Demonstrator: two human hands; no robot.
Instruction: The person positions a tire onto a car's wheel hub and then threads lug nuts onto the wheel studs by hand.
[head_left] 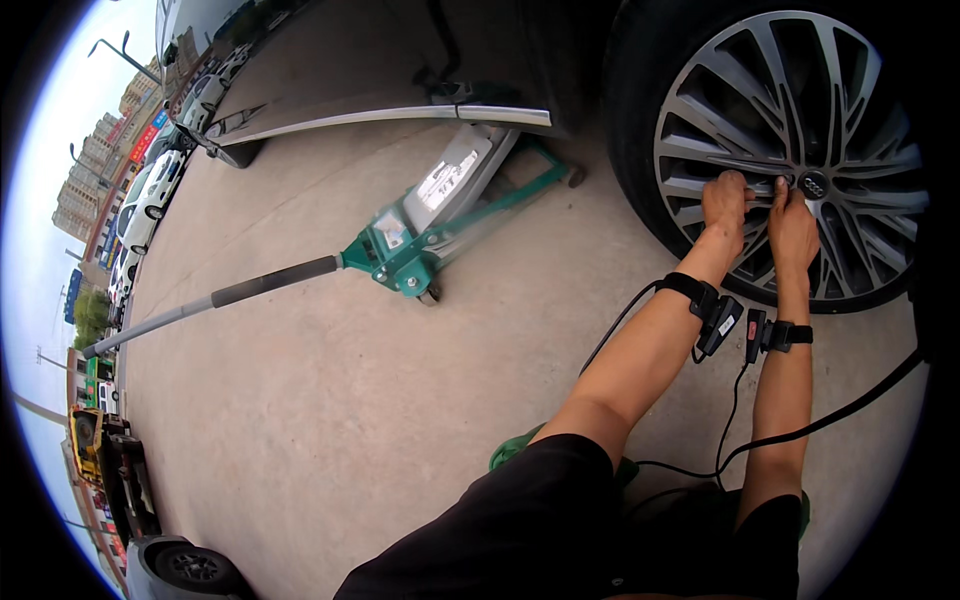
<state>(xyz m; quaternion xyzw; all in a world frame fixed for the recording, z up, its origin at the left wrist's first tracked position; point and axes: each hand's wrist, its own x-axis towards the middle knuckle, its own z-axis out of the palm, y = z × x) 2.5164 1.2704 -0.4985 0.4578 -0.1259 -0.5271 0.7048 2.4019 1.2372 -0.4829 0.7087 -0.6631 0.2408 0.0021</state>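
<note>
A car wheel [690,185] with a multi-spoke silver and black rim stands upright in front of me. Both my hands are at its hub, just left of the round centre cap [814,185]. My left hand [724,205] is closed, its fingers curled against the spokes. Close to its right, my right hand [793,232] is also closed, with the thumb up beside the cap at the lug-nut area. Whatever lies within the fingers of either hand is hidden or too small to name. Each wrist wears a black strap with a small device and cable.
A green floor jack [395,245] reaches under the dark car's sill [400,115], its long handle [270,283] stretching left over the concrete floor [330,420]. A black cable [850,408] runs past my right forearm. Parked cars [150,195] line the far left; another car's wheel [195,568] shows at lower left.
</note>
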